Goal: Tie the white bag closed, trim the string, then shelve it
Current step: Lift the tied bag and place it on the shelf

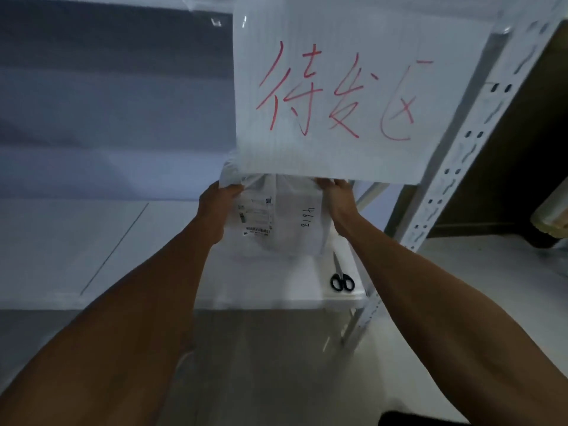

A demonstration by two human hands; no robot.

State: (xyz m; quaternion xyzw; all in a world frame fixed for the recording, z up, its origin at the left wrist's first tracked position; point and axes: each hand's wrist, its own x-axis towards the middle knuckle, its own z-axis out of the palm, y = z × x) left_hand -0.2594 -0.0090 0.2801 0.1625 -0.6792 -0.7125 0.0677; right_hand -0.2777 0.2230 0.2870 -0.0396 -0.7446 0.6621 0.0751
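Two hands are on the white bag (285, 216), and from my remote seat I read this as the shelving step. The bag sits upright near the back of the white shelf board (264, 287), long axis vertical, its top tucked behind the lower edge of a hanging corrugated sign (332, 87) with red handwriting. My left hand (219, 207) is closed on the bag's upper left corner and my right hand (338, 198) pinches the upper right corner; both are equally near, with the bag straight ahead between them. The bag is thin, soft, crinkled plastic film, rounded at the bottom, carrying a printed shipping label (256, 218) and handwritten digits. I cannot see the neck, so whether the knot and string are finished I cannot tell. Black-handled scissors (341, 276) lie toward the board's front right corner, just beside the perforated white steel upright (461, 155). I judge the coming move a short push backward, then letting go.
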